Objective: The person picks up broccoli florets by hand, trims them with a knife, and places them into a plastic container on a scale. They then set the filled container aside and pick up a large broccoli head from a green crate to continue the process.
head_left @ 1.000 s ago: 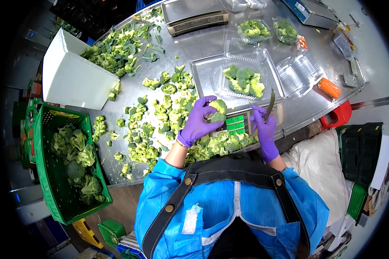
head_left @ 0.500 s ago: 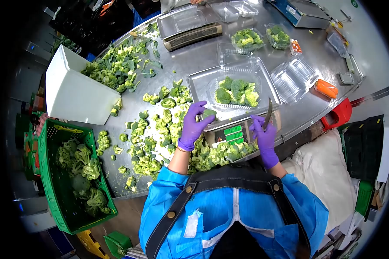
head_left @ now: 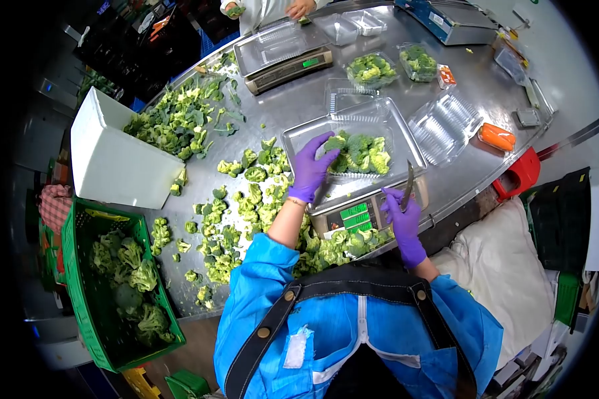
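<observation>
My left hand (head_left: 309,170), in a purple glove, reaches over the left edge of a clear plastic container (head_left: 391,169). Thumb and fingers close around a broccoli floret (head_left: 335,143), beside the other broccoli (head_left: 367,154) inside. Under the container lies a metal tray (head_left: 412,141) on a weighing scale (head_left: 321,223) with lit green digits. My right hand (head_left: 404,225), gloved too, grips a knife (head_left: 409,183) with its blade pointing up, right of the scale's display. Loose florets (head_left: 256,199) are spread over the table left of the scale.
A white box (head_left: 120,156) lies tipped at the left, with broccoli trimmings at its mouth. A green crate (head_left: 100,319) of broccoli stands below it. Across the table are a second scale (head_left: 289,70), filled containers (head_left: 371,69) and a co-worker's hand (head_left: 301,8). Packed carrots (head_left: 496,137) lie right.
My left hand has moved up and forward with the floret, from the tray's near edge to the container. My right hand still holds the knife upright. A co-worker's hands have come into view.
</observation>
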The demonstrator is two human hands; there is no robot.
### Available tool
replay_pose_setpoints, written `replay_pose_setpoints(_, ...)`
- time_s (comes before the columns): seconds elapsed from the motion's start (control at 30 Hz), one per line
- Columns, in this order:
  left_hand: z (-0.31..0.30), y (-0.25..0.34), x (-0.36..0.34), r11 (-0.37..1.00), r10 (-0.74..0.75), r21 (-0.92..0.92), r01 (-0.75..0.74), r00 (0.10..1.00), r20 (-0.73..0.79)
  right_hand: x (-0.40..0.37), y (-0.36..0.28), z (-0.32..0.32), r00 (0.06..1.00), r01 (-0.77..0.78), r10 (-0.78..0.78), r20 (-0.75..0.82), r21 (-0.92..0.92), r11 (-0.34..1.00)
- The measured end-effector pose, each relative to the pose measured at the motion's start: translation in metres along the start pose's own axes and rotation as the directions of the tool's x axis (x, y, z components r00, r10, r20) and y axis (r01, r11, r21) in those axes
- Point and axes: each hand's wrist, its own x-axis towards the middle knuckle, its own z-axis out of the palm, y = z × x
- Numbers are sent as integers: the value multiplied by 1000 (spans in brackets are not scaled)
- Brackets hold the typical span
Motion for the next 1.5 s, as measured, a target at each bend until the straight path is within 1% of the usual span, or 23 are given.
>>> replay_pose_setpoints(0.07,2,-14,6,996,-7,90,1,997,74,0,0,0,1000,-11,11,-5,7,1000)
replay_pose_setpoints(0.13,1,-21,2,921,72,375,-106,992,104,-1,0,0,1000,-22,22,-9,12,1000)
replay_pose_setpoints(0.17,-2,-20,-3,970,10,240,-25,998,62,-2,-1,-1,1000,-21,21,-17,24,1000)
replay_pose_setpoints(0.2,-4,-19,-10,996,24,90,-21,999,-27,0,-1,-2,1000,-18,19,-21,33,999)
replay_pose_setpoints(0.27,-20,-32,-22,999,-16,29,20,990,-142,0,-2,-3,1000,-10,10,-19,17,1000)
replay_pose_setpoints(0.33,-43,-49,-42,990,-45,122,76,970,-239,1,-3,2,1000,-3,3,7,8,1000)
replay_pose_setpoints(0.4,-69,-65,-64,935,-78,309,172,953,-293,-1,-5,6,1000,-12,12,-1,-53,999)
replay_pose_setpoints(0.47,-96,-90,-87,898,-32,393,200,918,-395,-3,-7,11,998,-19,22,61,-57,998)
replay_pose_setpoints(0.53,-122,-115,-106,860,-97,398,320,868,-487,-5,-6,18,994,-58,61,88,-39,998)
replay_pose_setpoints(0.6,-142,-134,-114,793,-88,464,395,827,-555,-6,-7,24,989,-39,43,138,-37,999)
replay_pose_setpoints(0.67,-154,-143,-106,812,-131,406,419,809,-573,-6,-6,30,982,-68,78,172,-61,996)
replay_pose_setpoints(0.77,-155,-153,-82,796,12,531,289,870,-493,-5,-8,37,980,-60,73,187,-75,995)
replay_pose_setpoints(0.8,-152,-152,-74,752,13,589,296,887,-462,-6,-10,40,981,-68,82,178,-83,994)
replay_pose_setpoints(0.87,-147,-145,-58,724,-133,591,355,913,-386,-6,-13,44,981,-73,87,171,-90,993)
replay_pose_setpoints(0.93,-142,-146,-50,681,-88,649,341,917,-389,-6,-15,45,983,-77,91,159,-95,993)
replay_pose_setpoints(1.0,-146,-155,-48,670,-200,631,391,914,-354,-7,-16,45,980,-84,99,173,-93,992)
replay_pose_setpoints(1.07,-151,-165,-53,705,-129,614,355,916,-381,-6,-12,46,980,-80,97,173,-101,992)
replay_pose_setpoints(1.13,-160,-173,-62,811,-260,391,436,866,-427,-8,-12,48,980,-78,96,177,-106,991)
replay_pose_setpoints(1.17,-163,-179,-68,843,-259,335,421,863,-434,-9,-13,50,978,-78,96,183,-104,992)
replay_pose_setpoints(1.33,-169,-177,-84,857,-206,355,373,880,-427,-12,-10,52,978,-68,83,189,-86,994)
replay_pose_setpoints(1.4,-166,-173,-77,920,-360,-34,390,810,-464,-13,-15,52,973,-86,104,205,-93,992)
replay_pose_setpoints(1.47,-158,-144,-68,865,-389,-470,173,825,-411,-13,-13,48,977,-58,75,202,-89,994)
replay_pose_setpoints(1.5,-156,-130,-64,821,-369,-558,121,858,-357,-14,-12,47,978,-42,60,202,-94,995)
